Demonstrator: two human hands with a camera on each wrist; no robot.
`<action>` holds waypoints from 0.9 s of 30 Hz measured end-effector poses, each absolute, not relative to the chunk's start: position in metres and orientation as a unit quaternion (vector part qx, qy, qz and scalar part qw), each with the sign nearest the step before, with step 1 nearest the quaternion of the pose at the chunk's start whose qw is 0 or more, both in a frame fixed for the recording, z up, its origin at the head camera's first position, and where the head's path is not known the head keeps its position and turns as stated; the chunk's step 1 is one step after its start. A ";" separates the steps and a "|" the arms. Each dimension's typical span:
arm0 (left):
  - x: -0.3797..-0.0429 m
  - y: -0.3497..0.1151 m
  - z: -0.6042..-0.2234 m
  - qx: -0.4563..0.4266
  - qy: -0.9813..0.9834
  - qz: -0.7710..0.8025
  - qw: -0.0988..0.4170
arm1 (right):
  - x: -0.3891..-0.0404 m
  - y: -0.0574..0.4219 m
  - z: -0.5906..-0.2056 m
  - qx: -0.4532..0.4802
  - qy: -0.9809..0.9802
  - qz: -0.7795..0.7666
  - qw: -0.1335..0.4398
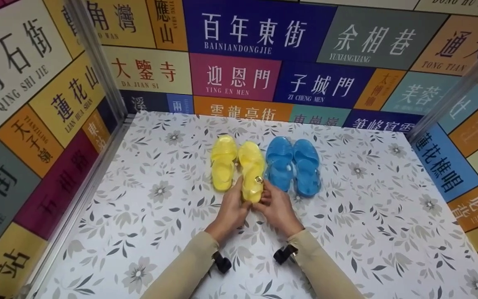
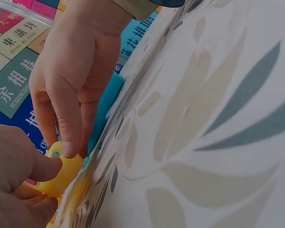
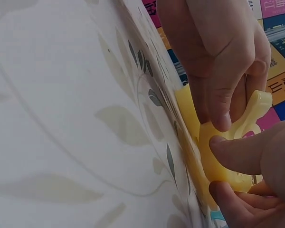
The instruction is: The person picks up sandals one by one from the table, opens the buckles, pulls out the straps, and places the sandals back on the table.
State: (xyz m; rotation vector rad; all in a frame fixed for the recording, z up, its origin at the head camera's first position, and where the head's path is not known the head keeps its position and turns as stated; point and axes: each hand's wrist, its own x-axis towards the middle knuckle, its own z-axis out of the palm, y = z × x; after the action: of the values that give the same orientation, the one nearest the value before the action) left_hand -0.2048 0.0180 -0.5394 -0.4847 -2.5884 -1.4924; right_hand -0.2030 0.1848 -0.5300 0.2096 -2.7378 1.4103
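Observation:
Both hands are at the heel of a yellow jelly sandal (image 1: 250,172), the right one of a yellow pair. My left hand (image 1: 231,209) pinches its left side near the heel; in the left wrist view its thumb and fingers (image 2: 43,168) are on the yellow plastic. My right hand (image 1: 278,205) holds the other side, by the strap with a shiny buckle (image 1: 259,180). In the right wrist view its thumb (image 3: 237,152) presses the heel part. The other yellow sandal (image 1: 223,164) lies just left, its toe pointing away. Fingertips behind the heel are partly hidden.
A pair of blue jelly sandals, the left one (image 1: 279,160) and the right one (image 1: 306,166), lies right of the yellow pair, close to my right hand. The leaf-patterned white tabletop (image 1: 139,232) is bounded by panels of colourful street-name signs (image 1: 239,77).

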 end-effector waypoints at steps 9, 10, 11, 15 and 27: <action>-0.218 0.025 -0.539 -0.145 -0.846 -0.511 0.044 | -0.211 0.180 -0.533 0.082 -0.883 0.460 0.051; -0.219 0.025 -0.539 -0.143 -0.845 -0.513 0.043 | -0.211 0.179 -0.533 0.082 -0.883 0.460 0.053; -0.221 0.026 -0.539 -0.141 -0.845 -0.515 0.042 | -0.212 0.179 -0.533 0.081 -0.883 0.459 0.055; -0.227 0.028 -0.541 -0.137 -0.841 -0.522 0.043 | -0.216 0.177 -0.534 0.077 -0.887 0.450 0.070; -0.242 0.034 -0.541 -0.144 -0.837 -0.523 0.073 | -0.228 0.167 -0.536 0.062 -0.896 0.427 0.107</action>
State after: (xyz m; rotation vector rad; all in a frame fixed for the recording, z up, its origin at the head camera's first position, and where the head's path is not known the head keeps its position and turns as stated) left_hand -0.2417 0.0344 -0.5407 -0.4318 -2.5140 -1.5698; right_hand -0.2276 0.1669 -0.5360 0.1828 -2.6374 1.2572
